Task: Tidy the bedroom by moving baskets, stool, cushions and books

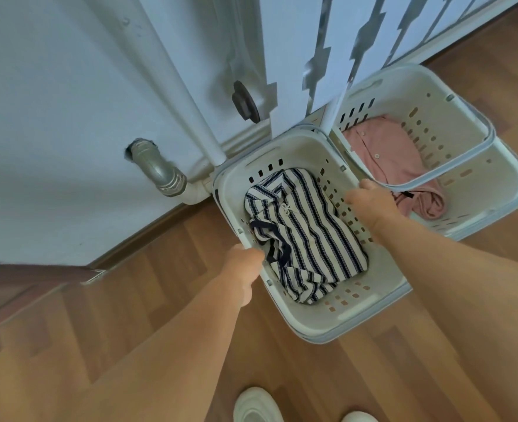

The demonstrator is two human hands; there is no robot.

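A cream perforated laundry basket (382, 295) stands on the wooden floor against the wall, with a navy-and-white striped shirt (306, 236) inside. My left hand (245, 266) grips its left rim. My right hand (370, 202) grips its right rim, beside the neighbour. A second cream basket (501, 175) sits touching it on the right, holding a pink shirt (394, 159); its grey-edged handle (452, 169) is folded across the opening.
A white radiator (373, 35) and white pipes (190, 95) stand directly behind the baskets, with a grey metal elbow pipe (157, 169) coming from the wall. My white shoes (257, 406) are at the bottom. Wooden floor (166, 300) spreads left and in front.
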